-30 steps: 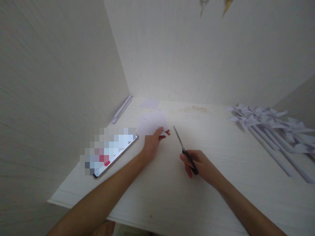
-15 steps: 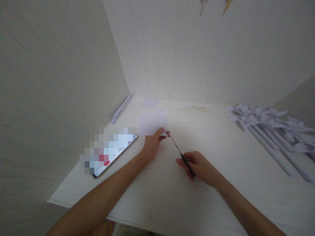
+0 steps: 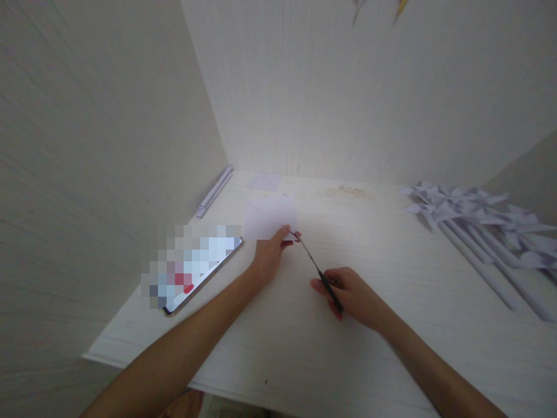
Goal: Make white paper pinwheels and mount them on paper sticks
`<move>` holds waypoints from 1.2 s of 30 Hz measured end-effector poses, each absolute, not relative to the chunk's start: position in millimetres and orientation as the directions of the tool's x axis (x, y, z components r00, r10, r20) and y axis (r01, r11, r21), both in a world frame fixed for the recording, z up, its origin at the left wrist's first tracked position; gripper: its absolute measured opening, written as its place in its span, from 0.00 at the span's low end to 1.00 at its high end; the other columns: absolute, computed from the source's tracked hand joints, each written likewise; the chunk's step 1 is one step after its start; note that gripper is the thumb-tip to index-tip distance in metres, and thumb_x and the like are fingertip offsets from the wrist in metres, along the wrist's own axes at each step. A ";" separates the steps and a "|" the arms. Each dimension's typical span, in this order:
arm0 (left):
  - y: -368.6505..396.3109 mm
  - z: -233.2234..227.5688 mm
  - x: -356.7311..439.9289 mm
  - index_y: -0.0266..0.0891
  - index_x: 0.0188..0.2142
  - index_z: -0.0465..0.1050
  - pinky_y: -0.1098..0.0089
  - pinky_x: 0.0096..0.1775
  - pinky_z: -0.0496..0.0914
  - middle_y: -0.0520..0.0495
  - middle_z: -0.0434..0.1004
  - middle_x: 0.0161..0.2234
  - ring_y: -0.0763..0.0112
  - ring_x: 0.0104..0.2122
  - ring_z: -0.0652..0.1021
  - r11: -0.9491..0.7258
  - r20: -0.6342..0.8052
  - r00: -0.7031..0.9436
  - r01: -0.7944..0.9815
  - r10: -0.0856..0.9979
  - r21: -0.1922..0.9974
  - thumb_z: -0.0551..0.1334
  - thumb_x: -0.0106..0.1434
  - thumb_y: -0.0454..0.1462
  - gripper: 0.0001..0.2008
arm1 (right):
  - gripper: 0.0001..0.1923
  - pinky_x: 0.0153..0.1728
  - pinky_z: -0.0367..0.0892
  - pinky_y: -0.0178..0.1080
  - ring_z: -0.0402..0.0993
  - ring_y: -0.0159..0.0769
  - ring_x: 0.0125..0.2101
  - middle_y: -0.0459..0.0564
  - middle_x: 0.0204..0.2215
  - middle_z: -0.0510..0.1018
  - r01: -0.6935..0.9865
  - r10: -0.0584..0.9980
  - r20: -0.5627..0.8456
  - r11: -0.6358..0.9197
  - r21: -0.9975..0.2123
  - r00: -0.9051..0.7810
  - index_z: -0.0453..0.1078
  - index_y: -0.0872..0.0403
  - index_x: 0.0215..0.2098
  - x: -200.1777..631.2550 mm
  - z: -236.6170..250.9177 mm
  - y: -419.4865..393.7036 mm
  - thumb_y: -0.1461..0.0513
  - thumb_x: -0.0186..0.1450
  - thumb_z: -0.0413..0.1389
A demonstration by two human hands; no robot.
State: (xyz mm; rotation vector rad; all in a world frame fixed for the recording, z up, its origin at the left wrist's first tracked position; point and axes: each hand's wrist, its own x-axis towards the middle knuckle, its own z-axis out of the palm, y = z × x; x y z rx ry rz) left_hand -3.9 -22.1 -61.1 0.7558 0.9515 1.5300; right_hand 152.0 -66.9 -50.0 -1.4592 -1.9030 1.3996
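My left fingers (image 3: 289,234) pinch the near corner of the folded white paper (image 3: 270,217), thumb on top, holding it tilted up off the desk (image 3: 304,337). My right hand (image 3: 352,293) is closed through the black handles of the scissors (image 3: 319,273). A second ago the blades pointed up and away, well apart from the sheet; now I have swung them left and their tips sit right at the paper's corner, just beside my left fingertips. Whether the blades are parted or closed is too fine to tell. The cut looks about to start, not yet made. My left hand (image 3: 270,255) has hardly shifted. Further out, a phone (image 3: 204,273) lies to the left, a small paper square (image 3: 265,182) near the wall, and paper pinwheels (image 3: 474,217) lie at the right.
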 end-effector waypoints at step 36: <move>-46.3 -56.2 9.7 0.36 0.29 0.73 0.66 0.41 0.66 0.44 0.76 0.33 0.66 0.35 0.74 0.076 -0.084 -0.126 -0.068 0.988 0.995 0.66 0.43 0.40 0.13 | 0.16 0.14 0.50 0.29 0.53 0.23 0.14 0.37 0.13 0.60 0.055 0.998 -0.016 -0.019 -0.998 0.055 0.59 0.54 0.20 140.2 -59.0 -58.1 0.60 0.42 0.63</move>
